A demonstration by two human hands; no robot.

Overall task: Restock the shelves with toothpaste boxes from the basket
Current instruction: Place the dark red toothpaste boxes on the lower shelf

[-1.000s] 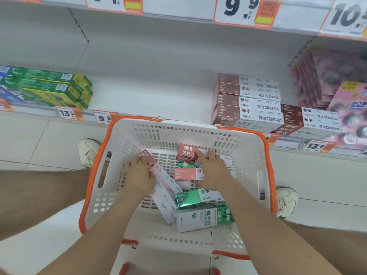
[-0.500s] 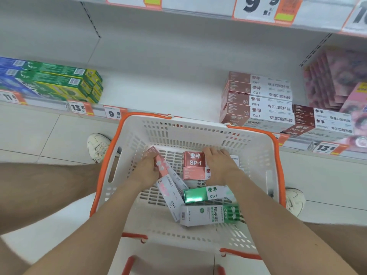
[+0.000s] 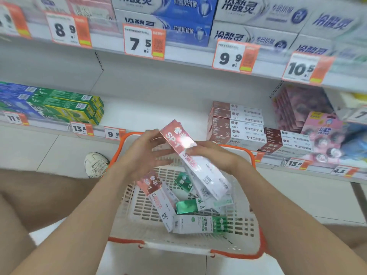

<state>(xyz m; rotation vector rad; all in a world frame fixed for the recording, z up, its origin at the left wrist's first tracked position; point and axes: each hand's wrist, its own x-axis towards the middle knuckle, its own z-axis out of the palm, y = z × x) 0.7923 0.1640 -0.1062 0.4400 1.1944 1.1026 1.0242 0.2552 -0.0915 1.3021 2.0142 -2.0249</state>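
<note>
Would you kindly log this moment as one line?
step: pick | right hand: grips SP-1 boxes above basket | left hand: open, touching them | in basket: green CB-1 boxes

one basket (image 3: pixel 256 253); one left hand (image 3: pixel 143 155), one right hand (image 3: pixel 214 155); three green-ended toothpaste boxes (image 3: pixel 190 206); one white shoe (image 3: pixel 96 164); held sp-1 boxes (image 3: pixel 176 139) blurred, uncounted.

right hand (image 3: pixel 215 155) grips pink sp-1 boxes (image 3: pixel 178 142) above the basket (image 3: pixel 228 245), blurred left hand (image 3: pixel 142 155) at their upper end.
</note>
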